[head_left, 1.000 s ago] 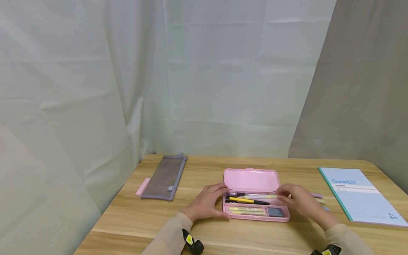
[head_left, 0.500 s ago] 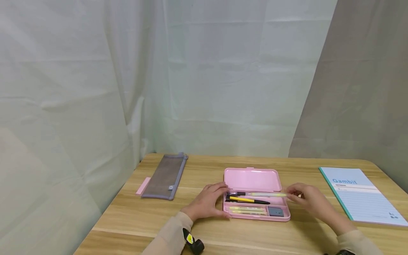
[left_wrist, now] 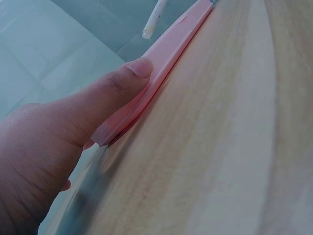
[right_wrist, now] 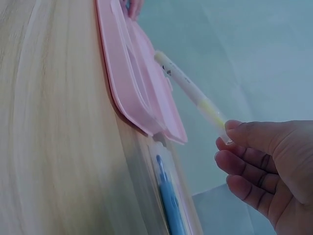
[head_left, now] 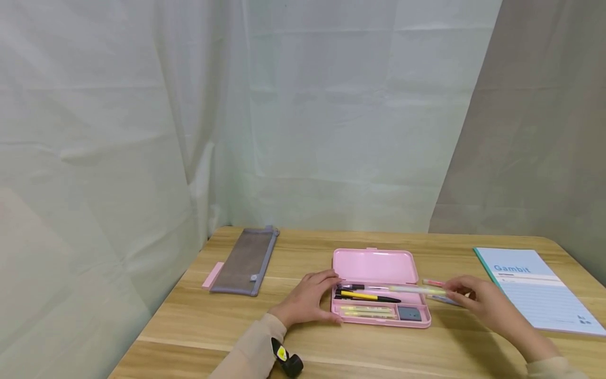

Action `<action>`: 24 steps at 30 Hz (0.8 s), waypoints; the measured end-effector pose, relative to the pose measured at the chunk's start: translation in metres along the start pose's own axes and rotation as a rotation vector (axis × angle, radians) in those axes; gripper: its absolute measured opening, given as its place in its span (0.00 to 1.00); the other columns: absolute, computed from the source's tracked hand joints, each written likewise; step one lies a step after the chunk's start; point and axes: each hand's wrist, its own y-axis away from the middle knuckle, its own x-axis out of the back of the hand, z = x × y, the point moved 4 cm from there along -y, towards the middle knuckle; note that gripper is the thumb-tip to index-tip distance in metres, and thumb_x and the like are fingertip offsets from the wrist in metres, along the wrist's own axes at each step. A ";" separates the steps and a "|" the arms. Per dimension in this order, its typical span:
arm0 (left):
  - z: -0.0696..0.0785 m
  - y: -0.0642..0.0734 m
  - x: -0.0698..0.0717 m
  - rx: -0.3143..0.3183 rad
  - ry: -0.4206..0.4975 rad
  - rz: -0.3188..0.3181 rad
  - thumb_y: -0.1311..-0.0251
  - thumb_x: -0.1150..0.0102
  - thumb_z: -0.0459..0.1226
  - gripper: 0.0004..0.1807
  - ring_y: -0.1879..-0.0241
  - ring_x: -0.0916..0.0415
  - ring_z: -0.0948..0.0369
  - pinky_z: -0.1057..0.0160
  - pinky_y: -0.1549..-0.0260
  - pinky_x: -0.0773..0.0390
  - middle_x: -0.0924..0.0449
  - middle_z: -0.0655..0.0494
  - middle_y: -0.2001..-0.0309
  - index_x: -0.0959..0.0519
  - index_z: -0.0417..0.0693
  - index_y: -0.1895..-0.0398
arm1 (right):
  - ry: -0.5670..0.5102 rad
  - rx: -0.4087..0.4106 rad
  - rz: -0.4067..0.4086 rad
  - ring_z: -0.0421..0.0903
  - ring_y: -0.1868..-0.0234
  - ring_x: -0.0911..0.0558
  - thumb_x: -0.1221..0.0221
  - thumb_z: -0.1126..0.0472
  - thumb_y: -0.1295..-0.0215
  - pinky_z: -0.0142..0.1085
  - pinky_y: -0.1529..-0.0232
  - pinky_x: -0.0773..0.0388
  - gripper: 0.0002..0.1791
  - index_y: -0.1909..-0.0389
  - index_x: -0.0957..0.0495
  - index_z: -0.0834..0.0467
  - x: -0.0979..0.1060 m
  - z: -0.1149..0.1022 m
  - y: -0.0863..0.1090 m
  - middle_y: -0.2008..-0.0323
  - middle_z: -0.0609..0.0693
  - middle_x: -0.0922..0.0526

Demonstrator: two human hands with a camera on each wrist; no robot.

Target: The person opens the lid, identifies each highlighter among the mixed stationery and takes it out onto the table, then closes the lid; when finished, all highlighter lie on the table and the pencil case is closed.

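Observation:
A pink pencil case [head_left: 374, 266] lies with its lid raised in the head view. My left hand [head_left: 307, 297] grips its left end, thumb [left_wrist: 139, 68] on the front wall. Between thumb and fingertips, my right hand [head_left: 478, 297] pinches one end of a white and yellow highlighter [right_wrist: 190, 90], held above the case's right end. Inside the case are a clear pen with a black grip [head_left: 352, 287] and a yellow and black pen [head_left: 362, 296]. The front compartments hold slim yellow sticks [head_left: 369, 309] and a grey block [head_left: 409, 314].
Partly behind my right hand, a pink-ended pen [head_left: 432, 282] and a blue pen [right_wrist: 170, 205] lie right of the case. A Gambit notebook [head_left: 539, 289] is farther right. At left lie a grey mesh pouch [head_left: 243, 260] and a pink strip [head_left: 213, 275].
My right hand has moved right, drawing the highlighter from over the case's back compartment out past its right end. The left hand keeps its place on the case.

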 end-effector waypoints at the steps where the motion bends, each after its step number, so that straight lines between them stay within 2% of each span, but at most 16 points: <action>1: 0.000 0.000 0.000 0.000 0.000 0.000 0.57 0.36 0.67 0.49 0.30 0.39 0.60 0.54 0.30 0.39 0.37 0.57 0.29 0.33 0.53 0.32 | 0.005 -0.006 0.002 0.24 0.73 0.30 0.36 0.65 0.42 0.26 0.77 0.29 0.04 0.67 0.17 0.54 0.002 0.001 0.001 0.71 0.40 0.18; 8: 0.000 0.000 0.000 -0.006 -0.002 0.001 0.57 0.36 0.67 0.49 0.30 0.39 0.60 0.54 0.30 0.39 0.36 0.57 0.29 0.33 0.53 0.32 | 0.038 -0.032 0.037 0.23 0.72 0.29 0.35 0.62 0.42 0.26 0.75 0.26 0.03 0.67 0.17 0.52 0.012 0.005 0.007 0.70 0.40 0.17; 14: 0.001 0.000 0.000 -0.004 -0.001 -0.002 0.57 0.36 0.68 0.49 0.30 0.40 0.60 0.54 0.30 0.39 0.36 0.58 0.30 0.33 0.54 0.32 | 0.054 -0.094 0.014 0.22 0.71 0.28 0.36 0.60 0.40 0.27 0.74 0.25 0.03 0.65 0.17 0.52 0.017 0.017 0.016 0.69 0.41 0.15; 18: 0.001 0.000 0.000 -0.003 -0.003 0.000 0.57 0.35 0.67 0.49 0.30 0.39 0.60 0.54 0.30 0.39 0.36 0.57 0.30 0.33 0.54 0.32 | 0.060 -0.099 0.026 0.22 0.71 0.27 0.36 0.61 0.40 0.27 0.75 0.25 0.04 0.64 0.17 0.54 0.021 0.023 0.021 0.69 0.41 0.15; 24: 0.000 0.000 0.000 0.002 -0.003 -0.003 0.57 0.36 0.68 0.49 0.30 0.39 0.60 0.55 0.30 0.39 0.36 0.58 0.30 0.33 0.54 0.32 | 0.055 -0.113 0.046 0.22 0.72 0.27 0.37 0.61 0.39 0.26 0.75 0.25 0.05 0.63 0.17 0.56 0.028 0.030 0.028 0.71 0.33 0.17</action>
